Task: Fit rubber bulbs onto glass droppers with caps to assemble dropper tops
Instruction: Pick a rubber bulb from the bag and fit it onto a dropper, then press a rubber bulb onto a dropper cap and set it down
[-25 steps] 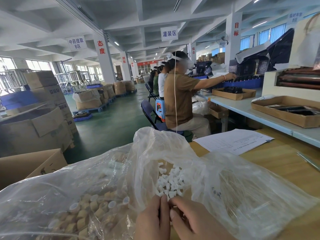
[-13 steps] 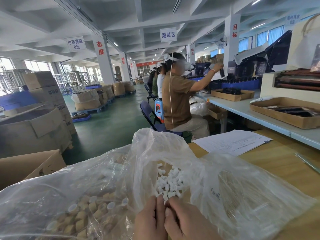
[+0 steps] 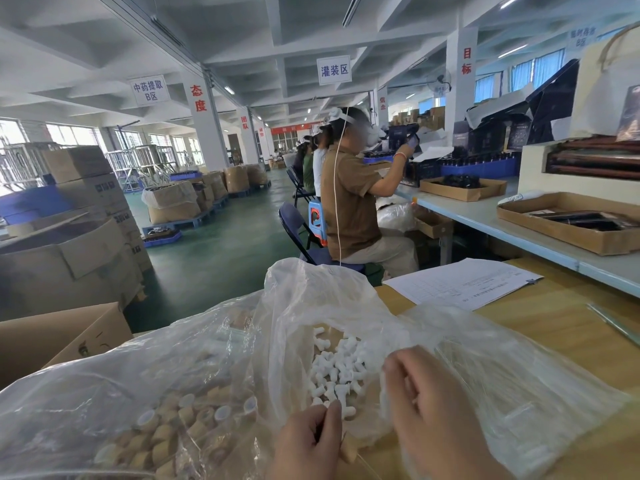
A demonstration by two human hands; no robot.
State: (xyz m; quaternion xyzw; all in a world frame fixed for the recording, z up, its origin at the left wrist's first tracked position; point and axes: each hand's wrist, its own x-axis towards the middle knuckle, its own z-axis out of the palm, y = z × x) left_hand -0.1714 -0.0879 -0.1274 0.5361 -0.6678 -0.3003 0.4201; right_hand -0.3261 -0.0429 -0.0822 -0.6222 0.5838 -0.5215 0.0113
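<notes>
A pile of small white rubber bulbs (image 3: pixel 337 368) lies in an open clear plastic bag (image 3: pixel 311 299) at the middle of the table. Tan caps (image 3: pixel 166 434) fill another clear bag at the left. A third bag at the right (image 3: pixel 519 393) shows faint glass droppers through the plastic. My left hand (image 3: pixel 308 441) is at the bottom centre, fingers curled round a small tan cap (image 3: pixel 348 451) whose edge shows beside my fingers. My right hand (image 3: pixel 426 403) hovers over the bulb bag's right side with bent fingers. Blur hides whether it holds anything.
A printed sheet (image 3: pixel 460 284) and a thin glass tube (image 3: pixel 613 323) lie on the wooden table (image 3: pixel 554 327). An open cardboard box (image 3: pixel 59 337) stands at the left. A seated person (image 3: pixel 349 202) works at the bench ahead, where cardboard trays (image 3: pixel 568 220) sit.
My two hands were pressed together at the bottom centre. Now they are apart: the right hand has risen to the upper right, and the left stays low.
</notes>
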